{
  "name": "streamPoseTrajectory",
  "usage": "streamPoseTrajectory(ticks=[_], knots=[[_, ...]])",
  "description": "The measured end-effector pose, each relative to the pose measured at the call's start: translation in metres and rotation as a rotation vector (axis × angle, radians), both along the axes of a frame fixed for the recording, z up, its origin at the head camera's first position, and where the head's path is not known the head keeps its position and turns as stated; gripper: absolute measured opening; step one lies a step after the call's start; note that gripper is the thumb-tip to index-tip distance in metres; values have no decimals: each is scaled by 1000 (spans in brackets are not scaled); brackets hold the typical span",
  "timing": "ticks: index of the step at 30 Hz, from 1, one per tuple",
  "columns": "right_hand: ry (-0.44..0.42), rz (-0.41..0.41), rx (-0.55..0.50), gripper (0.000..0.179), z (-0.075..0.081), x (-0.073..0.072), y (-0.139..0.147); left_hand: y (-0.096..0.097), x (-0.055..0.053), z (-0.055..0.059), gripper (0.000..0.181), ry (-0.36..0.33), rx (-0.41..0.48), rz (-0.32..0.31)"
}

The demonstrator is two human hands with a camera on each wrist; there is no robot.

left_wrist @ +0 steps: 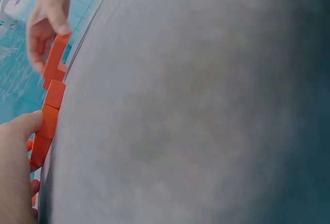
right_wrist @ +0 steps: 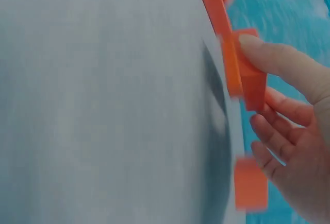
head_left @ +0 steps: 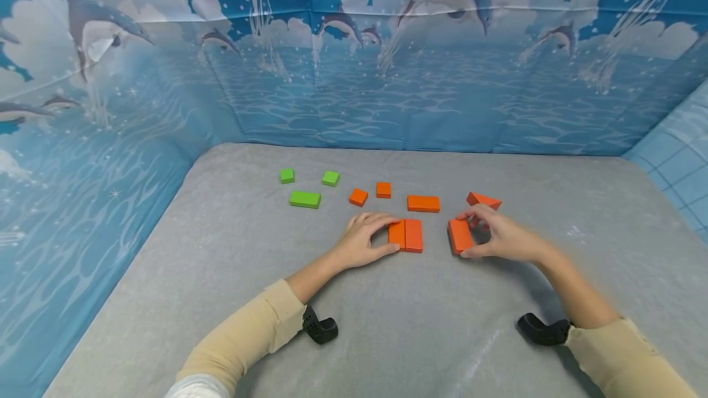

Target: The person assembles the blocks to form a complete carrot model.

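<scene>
My left hand [head_left: 362, 241] pinches an orange rectangular block [head_left: 396, 234] between thumb and fingers at its near and far ends. A second orange block [head_left: 413, 236] lies flush along the right side of that one. To the right, my right hand [head_left: 500, 236] grips another orange rectangular block [head_left: 460, 236] by its two ends, apart from the pair. In the left wrist view this block [left_wrist: 55, 56] appears tilted, with the thumb on its end. Just behind the right hand sits an orange triangular block [head_left: 484, 201], partly covered by the fingers.
Behind the hands, a long orange block [head_left: 423, 204] and two small orange blocks [head_left: 358, 197] lie on the grey surface [head_left: 420, 336]. Further left are a long green block [head_left: 305, 199] and two small green ones [head_left: 330, 178]. A dolphin-print curtain [head_left: 354, 97] stands behind.
</scene>
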State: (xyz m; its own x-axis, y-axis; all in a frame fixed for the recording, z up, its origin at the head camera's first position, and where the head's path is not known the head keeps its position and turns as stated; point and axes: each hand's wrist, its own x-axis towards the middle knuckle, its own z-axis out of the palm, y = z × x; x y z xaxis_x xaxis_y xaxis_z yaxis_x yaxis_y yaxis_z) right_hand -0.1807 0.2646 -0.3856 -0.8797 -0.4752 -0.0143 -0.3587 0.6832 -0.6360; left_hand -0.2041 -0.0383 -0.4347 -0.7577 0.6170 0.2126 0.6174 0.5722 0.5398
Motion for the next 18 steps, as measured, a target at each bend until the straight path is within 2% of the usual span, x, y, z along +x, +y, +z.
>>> streamPoseTrajectory(ticks=[8, 18], knots=[[35, 26, -49, 59, -14, -10, -38, 1, 0, 1, 52, -12, -11, -2], [53, 5, -46, 60, -21, -11, -46, 0, 0, 1, 51, -15, -8, -1]])
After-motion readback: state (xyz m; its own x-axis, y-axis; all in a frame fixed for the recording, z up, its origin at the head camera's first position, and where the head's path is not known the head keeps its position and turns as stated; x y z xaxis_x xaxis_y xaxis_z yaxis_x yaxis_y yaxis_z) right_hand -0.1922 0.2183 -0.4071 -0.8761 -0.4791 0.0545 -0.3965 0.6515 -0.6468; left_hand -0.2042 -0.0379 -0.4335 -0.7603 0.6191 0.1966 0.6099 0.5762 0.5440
